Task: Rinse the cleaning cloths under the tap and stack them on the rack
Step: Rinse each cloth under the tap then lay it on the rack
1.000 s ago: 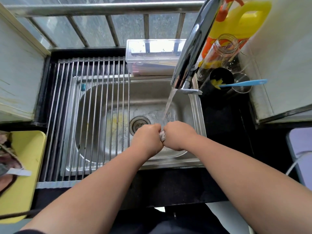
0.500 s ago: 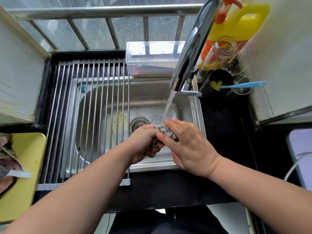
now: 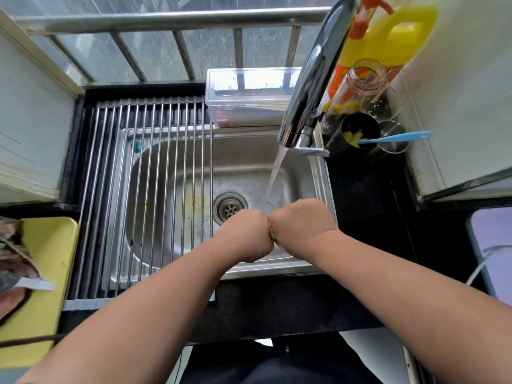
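Your left hand [image 3: 246, 235] and right hand [image 3: 300, 225] are closed into fists and pressed together, knuckle to knuckle, over the front part of the sink [image 3: 249, 167]. The cleaning cloth [image 3: 272, 234] is clamped between them; only a thin dark sliver of it shows in the seam where the fists meet. Both sets of fingers are curled tightly round it.

The tap [image 3: 313, 79] is running. The water stream [image 3: 275, 173] falls at a slant and comes down just behind your right hand; whether it strikes the cloth cannot be determined. The drain [image 3: 230, 207] lies just beyond your left hand.

The rack [image 3: 149, 189], a set of steel rods, spans the left part of the sink. At the far left, a yellow tray [image 3: 50, 273] on the counter [image 3: 277, 306] carries a heap of further cloths [image 3: 13, 261]. Behind the sink stands a clear plastic box [image 3: 249, 98]; to the right of the tap stand a yellow jug [image 3: 388, 42], a glass jar [image 3: 357, 87] and a black cup [image 3: 357, 134]
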